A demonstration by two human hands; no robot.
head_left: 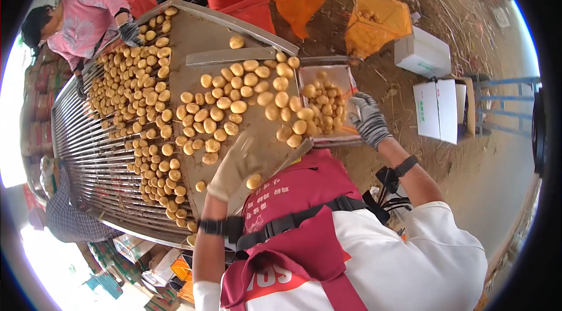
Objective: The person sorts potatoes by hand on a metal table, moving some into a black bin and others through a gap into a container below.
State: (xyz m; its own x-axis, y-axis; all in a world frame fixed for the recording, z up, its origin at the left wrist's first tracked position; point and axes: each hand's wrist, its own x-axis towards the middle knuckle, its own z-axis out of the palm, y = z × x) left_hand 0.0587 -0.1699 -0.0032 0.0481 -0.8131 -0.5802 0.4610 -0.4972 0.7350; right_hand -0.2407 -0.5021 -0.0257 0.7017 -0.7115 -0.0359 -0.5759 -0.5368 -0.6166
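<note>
Crosswise, the box (355, 84) of potatoes lies between the two hands, with its longer side running away from the body. The right hand (367, 118), in a striped glove, is much the nearer, right at the outer rim, fingers partly bent; whether they grip that rim, I cannot tell. Over on the other side, the left hand (239, 161), in a pale glove, is above the sorting table (194, 24), blurred but loosely open, with nothing visible in its hold. Loose potatoes (250, 79) spread ahead of it and reach right up to the box's inner edge, while a single potato (253, 181) sits just beside it, on the body side.
</note>
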